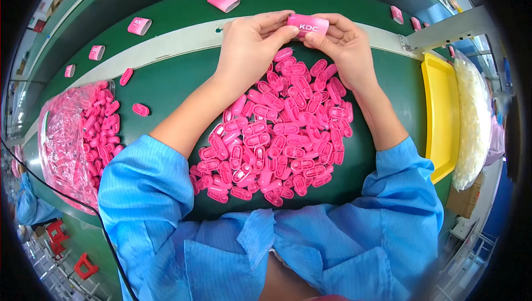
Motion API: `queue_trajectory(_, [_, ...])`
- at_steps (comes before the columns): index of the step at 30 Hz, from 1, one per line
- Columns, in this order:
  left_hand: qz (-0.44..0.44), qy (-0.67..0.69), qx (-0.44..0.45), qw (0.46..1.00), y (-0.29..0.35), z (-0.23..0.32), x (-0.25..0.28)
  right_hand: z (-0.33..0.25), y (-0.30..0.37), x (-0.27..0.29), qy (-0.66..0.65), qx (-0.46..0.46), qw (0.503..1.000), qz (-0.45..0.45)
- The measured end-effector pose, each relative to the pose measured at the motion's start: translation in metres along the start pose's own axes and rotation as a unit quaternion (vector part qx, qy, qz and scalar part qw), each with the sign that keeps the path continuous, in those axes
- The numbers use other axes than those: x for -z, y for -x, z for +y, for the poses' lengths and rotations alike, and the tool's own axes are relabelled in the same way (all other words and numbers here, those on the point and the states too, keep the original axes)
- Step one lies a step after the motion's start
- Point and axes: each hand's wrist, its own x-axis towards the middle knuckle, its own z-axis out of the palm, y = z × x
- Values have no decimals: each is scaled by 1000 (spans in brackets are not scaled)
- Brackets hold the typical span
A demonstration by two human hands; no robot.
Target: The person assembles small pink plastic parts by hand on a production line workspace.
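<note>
Your blue striped cloth shirt (221, 259) is nearest the cam. Past it, a heap of glossy pink oval plastic pieces (287, 129) sits on the green tabletop (172, 90). Beyond that, nr the long white rail (166, 47), both hands have the pale-pink flattened tube w/ white print (316, 26): your L hand (249, 40) pinches its darker-pink plastic end (291, 19); your R hand (348, 46) grips the other side, thumb in front. Prob. v. light, fairly stiff, a bit slick; thin wall might dent or scuff, so best hold = thumb + fingertips on the flat faces, close to the ends, gentle pressure only.
</note>
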Motion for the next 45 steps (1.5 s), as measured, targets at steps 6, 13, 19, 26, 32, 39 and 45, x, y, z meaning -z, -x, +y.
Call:
queue_trajectory(6, [40, -95, -70, 992, 1, -7, -7, -1, -1, -7, 25, -6, 999, 19])
queue_trajectory(13, [90, -292, -205, 930, 12, 15, -19, -5, 7, -23, 109, 97, 987, 68])
queue_trajectory(19, [-35, -166, -11, 985, -61, -16, 17, 2, -22, 7, 141, 7, 985, 98])
queue_trajectory(26, [71, -501, -183, 843, -88, -18, 45, 6, -29, 49, 139, -53, 977, 152])
queue_trajectory(32, [-216, -379, -143, 888, -5, 41, 23, 13, -63, 148, 628, 168, 709, 272])
queue_trajectory(39, [-178, -362, -141, 904, 10, 37, 9, -5, -79, 174, 725, 2, 660, 199])
queue_trajectory(45, [-127, -254, 15, 959, -14, 21, 16, -23, -31, 50, 114, -57, 992, -11])
